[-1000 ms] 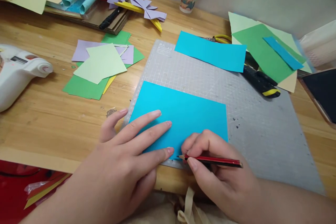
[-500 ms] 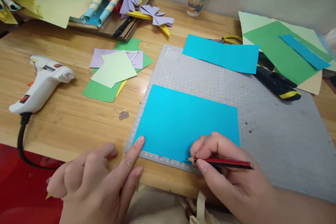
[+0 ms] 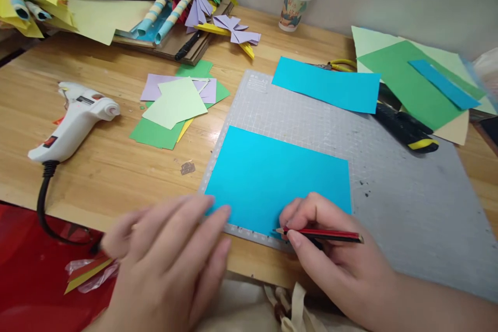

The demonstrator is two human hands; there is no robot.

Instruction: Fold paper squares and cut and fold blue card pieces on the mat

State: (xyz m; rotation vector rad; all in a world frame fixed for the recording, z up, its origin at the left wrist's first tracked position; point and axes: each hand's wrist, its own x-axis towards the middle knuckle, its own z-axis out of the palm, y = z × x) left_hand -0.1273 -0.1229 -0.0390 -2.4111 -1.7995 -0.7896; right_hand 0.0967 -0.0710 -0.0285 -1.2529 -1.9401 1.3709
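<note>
Red-black pencil [image 3: 330, 235] at near edge of blue sheet [image 3: 284, 176].
Right hand [image 3: 336, 262]: fingers pinching pencil; left hand [image 3: 167, 257]: blurred, fingers loosely spread at sheet's near-left corner.

Cutting mat [image 3: 412, 218]: corner print [image 3: 257, 82] at far left reads "A3"; the characters preceding it and the smaller lines beneath are too faint to decipher. Scale figures [image 3: 252, 234] run along the near edge, not readable with certainty. Paper cup [image 3: 291, 14] bears reddish lettering, illegible. Glue gun [image 3: 73, 129] carries a dark label [image 3: 85, 100], also unreadable.
</note>
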